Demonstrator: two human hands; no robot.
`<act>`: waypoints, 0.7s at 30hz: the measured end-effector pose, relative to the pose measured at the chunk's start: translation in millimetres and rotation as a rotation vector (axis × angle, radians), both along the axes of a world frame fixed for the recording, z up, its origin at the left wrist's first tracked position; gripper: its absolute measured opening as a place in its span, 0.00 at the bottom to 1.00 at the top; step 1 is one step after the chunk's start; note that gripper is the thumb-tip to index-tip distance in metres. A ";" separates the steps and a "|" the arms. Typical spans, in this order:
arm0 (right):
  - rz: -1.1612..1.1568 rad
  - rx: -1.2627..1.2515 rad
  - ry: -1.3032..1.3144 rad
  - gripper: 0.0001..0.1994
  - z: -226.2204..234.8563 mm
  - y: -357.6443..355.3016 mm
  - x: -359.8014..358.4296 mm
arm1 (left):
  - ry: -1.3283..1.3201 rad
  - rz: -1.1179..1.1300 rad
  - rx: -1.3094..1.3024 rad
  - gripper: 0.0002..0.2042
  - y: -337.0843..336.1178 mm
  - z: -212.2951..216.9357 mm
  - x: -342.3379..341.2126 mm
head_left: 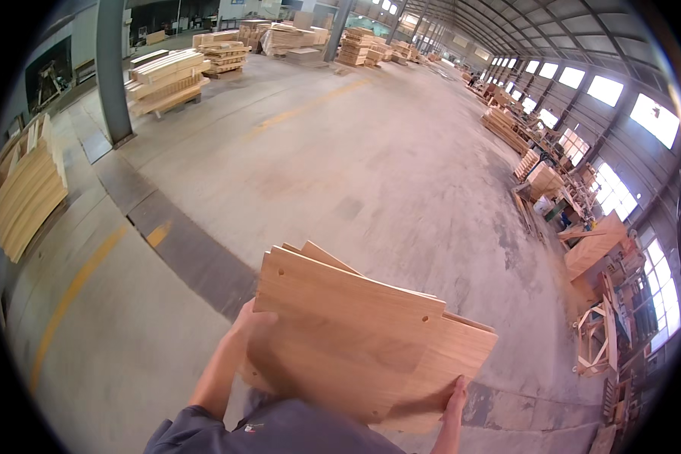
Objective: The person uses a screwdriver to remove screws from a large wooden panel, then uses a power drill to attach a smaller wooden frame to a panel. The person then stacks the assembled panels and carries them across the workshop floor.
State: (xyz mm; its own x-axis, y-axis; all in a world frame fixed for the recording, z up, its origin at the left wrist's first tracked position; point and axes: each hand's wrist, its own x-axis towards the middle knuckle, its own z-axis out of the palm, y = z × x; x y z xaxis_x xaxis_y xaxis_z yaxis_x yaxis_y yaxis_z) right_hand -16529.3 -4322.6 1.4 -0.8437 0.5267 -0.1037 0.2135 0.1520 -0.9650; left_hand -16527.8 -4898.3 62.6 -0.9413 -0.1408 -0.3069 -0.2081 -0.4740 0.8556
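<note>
A stack of flat wooden panels [348, 325] is held up in front of my body, tilted, with its boards slightly fanned out of line. Small round holes show near the corners of the top panel. My left hand [257, 318] grips the stack's left edge, its fingertips hidden behind the wood. On the right edge, my right hand [455, 397] is closed around the panels, with the fingers going underneath. The lower edge of the stack is close to my dark shirt.
A grey steel column [113, 76] stands at the left beside a dark floor strip [197, 261]. Stacked timber [26, 189] lies at far left, with more wood piles [166, 76] beyond. Along the right wall are wooden frames [598, 337] and a leaning board [594, 246].
</note>
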 end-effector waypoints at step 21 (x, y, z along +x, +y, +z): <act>0.021 -0.039 -0.166 0.39 -18.5 -79.9 -755.6 | 0.004 -0.015 -0.171 0.38 -92.3 -83.8 -770.9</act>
State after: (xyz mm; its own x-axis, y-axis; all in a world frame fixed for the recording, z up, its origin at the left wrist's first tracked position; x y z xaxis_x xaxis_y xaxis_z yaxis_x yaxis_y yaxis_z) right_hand -17284.9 -4402.5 -17.0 -0.8244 0.5015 -0.2624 0.3672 0.1211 -0.9222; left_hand -17298.7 -4990.6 -21.2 -0.9449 -0.1765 -0.2758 -0.2105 -0.3179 0.9245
